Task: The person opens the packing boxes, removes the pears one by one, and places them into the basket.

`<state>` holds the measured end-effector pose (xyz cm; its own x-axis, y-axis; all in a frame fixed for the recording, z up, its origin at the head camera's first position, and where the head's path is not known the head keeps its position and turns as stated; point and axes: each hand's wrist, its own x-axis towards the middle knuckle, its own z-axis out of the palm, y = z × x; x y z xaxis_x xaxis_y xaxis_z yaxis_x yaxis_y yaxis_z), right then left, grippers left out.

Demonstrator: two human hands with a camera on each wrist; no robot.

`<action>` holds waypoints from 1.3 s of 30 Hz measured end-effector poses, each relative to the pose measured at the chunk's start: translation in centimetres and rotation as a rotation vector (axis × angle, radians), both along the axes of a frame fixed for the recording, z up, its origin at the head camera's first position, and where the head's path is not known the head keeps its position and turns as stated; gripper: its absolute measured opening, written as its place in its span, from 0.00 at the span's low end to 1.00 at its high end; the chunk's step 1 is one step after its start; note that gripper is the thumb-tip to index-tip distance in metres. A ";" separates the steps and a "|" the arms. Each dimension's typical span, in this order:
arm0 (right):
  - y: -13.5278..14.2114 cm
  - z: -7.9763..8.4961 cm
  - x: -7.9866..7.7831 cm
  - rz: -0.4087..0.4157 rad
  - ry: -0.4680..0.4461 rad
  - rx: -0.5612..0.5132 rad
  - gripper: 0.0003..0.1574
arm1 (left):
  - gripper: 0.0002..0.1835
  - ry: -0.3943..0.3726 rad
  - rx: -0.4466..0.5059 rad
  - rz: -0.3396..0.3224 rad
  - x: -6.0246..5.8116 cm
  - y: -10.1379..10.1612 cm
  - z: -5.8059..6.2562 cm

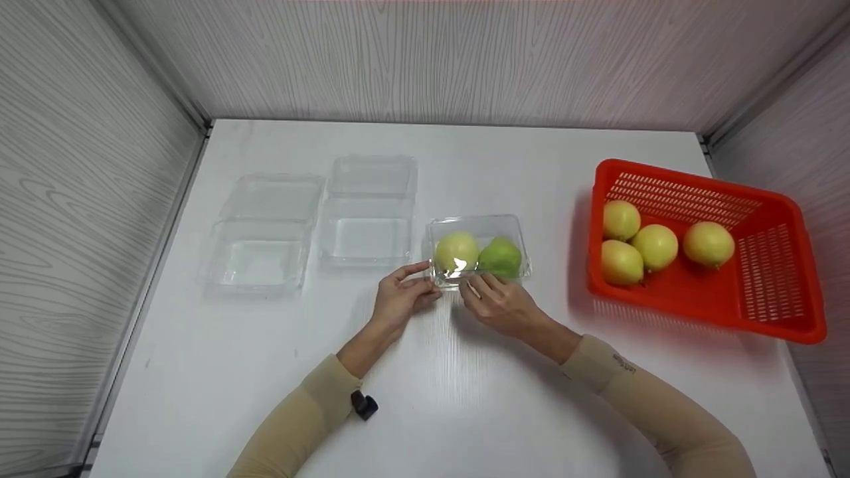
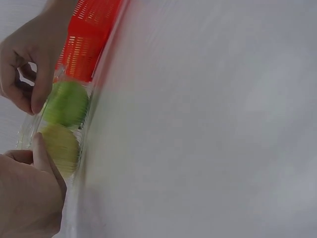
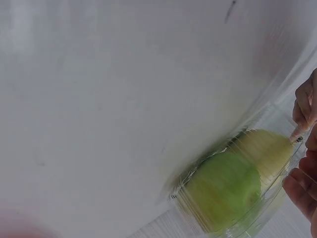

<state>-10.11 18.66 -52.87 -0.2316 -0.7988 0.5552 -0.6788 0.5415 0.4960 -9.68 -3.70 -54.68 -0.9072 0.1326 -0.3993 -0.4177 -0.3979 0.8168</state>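
A clear plastic clamshell box (image 1: 475, 224) sits at the middle of the table with its lid down. Inside it, a pale yellow pear (image 1: 457, 251) lies on the left and a green, rounder fruit (image 1: 501, 257) on the right. My left hand (image 1: 400, 300) grips the box's front left corner, thumb and fingers on either side of the rim. At the middle of the front edge, my right hand (image 1: 503, 307) pinches the rim with curled fingers. The left wrist view shows both the right hand (image 2: 30, 69) and the left hand (image 2: 32, 191) along the same edge.
Two opened clear clamshell boxes stand to the left, one nearer the side (image 1: 262, 255) and one beside it (image 1: 368, 232). On the right, a red plastic basket (image 1: 697, 318) holds several yellow pears (image 1: 708, 244). Wood-patterned panels (image 1: 425, 60) enclose the table's back and sides.
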 end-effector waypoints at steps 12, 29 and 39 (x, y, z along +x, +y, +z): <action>2.2 -0.1 0.3 -0.029 -0.045 -0.051 0.21 | 0.24 0.037 -0.030 -0.035 0.0 -0.4 0.0; 4.6 0.1 0.4 -0.037 -0.078 -0.057 0.18 | 0.24 0.009 -0.035 -0.031 -0.3 -0.5 0.1; 6.1 -0.1 0.5 -0.054 -0.082 -0.092 0.18 | 0.23 0.025 -0.046 -0.037 -0.2 -0.6 -0.1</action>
<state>-9.57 24.72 -52.92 -0.3205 -0.7307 0.6028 -0.6836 0.6189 0.3868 -9.91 -4.34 -54.74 -0.9119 0.1478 -0.3828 -0.4103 -0.3442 0.8445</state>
